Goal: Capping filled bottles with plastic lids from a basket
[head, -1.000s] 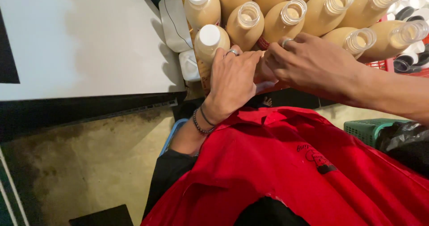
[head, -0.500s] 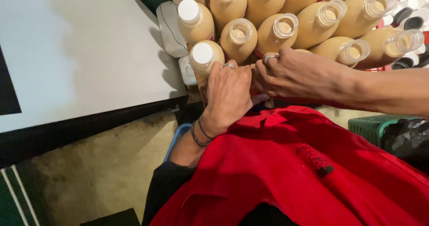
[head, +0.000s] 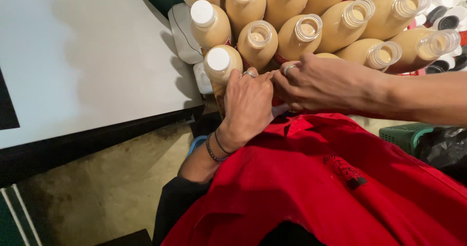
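Several plastic bottles of beige liquid [head: 296, 34] lie packed together at the top, most with open mouths; two carry white caps [head: 218, 59]. My left hand [head: 248, 107], with a ring and dark bracelets, curls its fingers over a bottle just right of the nearer capped bottle. My right hand [head: 323, 83], also ringed, reaches in from the right with its fingers bent. Its fingertips meet those of the left hand over the same bottle. The part of the bottle they grip is hidden under the fingers.
A white board [head: 73, 56] fills the left side, with a white plastic jug [head: 182, 29] at its edge. Loose black and white caps [head: 447, 15] lie at top right. A red garment [head: 316, 187] covers my lap. A green basket [head: 406, 134] and a black bag [head: 445, 151] are at right.
Both hands stay pressed together on the same bottle. The view has tipped, so the bottles and hands sit a little lower in the frame.
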